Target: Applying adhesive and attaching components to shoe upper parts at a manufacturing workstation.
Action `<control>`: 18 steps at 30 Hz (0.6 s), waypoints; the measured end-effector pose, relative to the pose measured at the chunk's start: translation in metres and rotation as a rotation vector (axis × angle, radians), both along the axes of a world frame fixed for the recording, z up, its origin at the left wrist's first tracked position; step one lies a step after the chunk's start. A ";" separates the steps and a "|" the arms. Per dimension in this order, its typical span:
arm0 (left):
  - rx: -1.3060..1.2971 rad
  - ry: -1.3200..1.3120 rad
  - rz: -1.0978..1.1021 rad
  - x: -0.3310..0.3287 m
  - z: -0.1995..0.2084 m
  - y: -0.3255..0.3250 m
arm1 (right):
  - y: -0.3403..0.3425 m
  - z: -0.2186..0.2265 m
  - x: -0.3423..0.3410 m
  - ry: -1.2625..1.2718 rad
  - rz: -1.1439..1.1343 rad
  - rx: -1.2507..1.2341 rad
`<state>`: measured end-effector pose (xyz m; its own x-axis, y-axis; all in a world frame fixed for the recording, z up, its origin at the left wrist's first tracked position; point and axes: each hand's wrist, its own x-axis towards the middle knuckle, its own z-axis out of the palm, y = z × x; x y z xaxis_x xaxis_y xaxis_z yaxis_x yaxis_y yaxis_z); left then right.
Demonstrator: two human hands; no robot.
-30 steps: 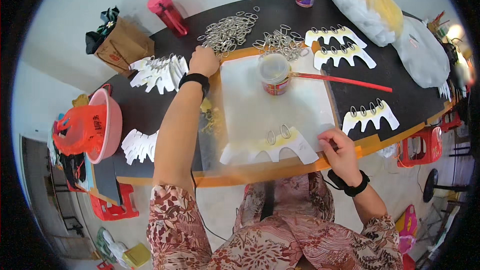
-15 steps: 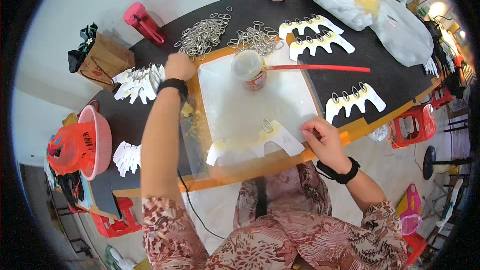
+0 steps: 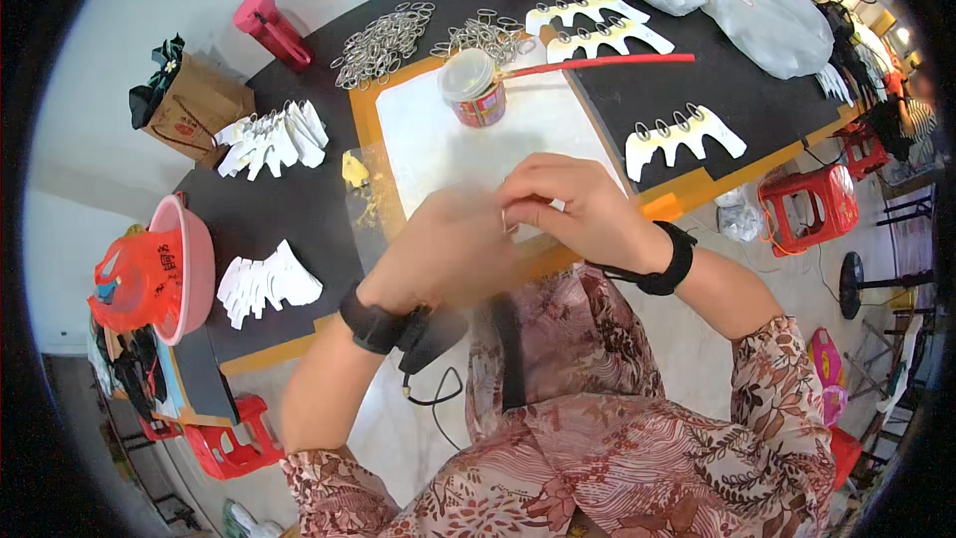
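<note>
My right hand [image 3: 583, 207] is closed in a pinch over the near edge of a white sheet [image 3: 413, 120]. A thin curved edge, like that of a metal ring [image 3: 510, 223], shows at its fingertips. My left hand [image 3: 448, 244] meets it from the left, smeared by motion, so its fingers cannot be read. The white scalloped piece seen earlier at this spot is now mostly hidden by both hands. Beyond them stands a lidded jar [image 3: 480, 105] with a red-handled brush [image 3: 597, 66] lying across by it. Loose metal rings [image 3: 386, 43] lie heaped at the far left.
A second ring heap [image 3: 488, 35] lies beyond the jar. White scalloped pieces with rings [image 3: 687, 139] rest at right; others stack at left [image 3: 269, 284]. A pink basin [image 3: 194, 269], paper bag [image 3: 199, 105], red bottle [image 3: 274, 30] and plastic bags [image 3: 772, 15] border the table.
My left hand has come back from the ring heap to the near edge of the sheet. My right hand has moved left to meet it, and the two now cover the scalloped piece.
</note>
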<state>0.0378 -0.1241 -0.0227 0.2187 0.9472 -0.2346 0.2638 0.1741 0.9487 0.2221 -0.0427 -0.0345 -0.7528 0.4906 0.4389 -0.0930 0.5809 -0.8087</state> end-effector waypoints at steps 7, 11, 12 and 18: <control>-0.178 -0.305 0.304 -0.010 -0.009 0.007 | 0.004 -0.018 -0.002 0.012 -0.249 -0.365; -0.018 -0.026 0.562 -0.058 -0.043 0.029 | 0.019 -0.020 0.006 -0.085 -0.178 -0.472; 0.002 0.061 0.605 -0.063 -0.044 0.033 | 0.020 -0.022 0.006 -0.092 -0.198 -0.464; 0.495 0.872 0.478 -0.052 -0.051 0.008 | 0.030 -0.018 -0.002 -0.260 -0.117 -0.374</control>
<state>-0.0147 -0.1163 -0.0732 -0.2498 0.9217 0.2968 0.8815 0.0896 0.4636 0.2198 -0.0128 -0.0529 -0.7448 0.6671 0.0196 0.1894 0.2394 -0.9523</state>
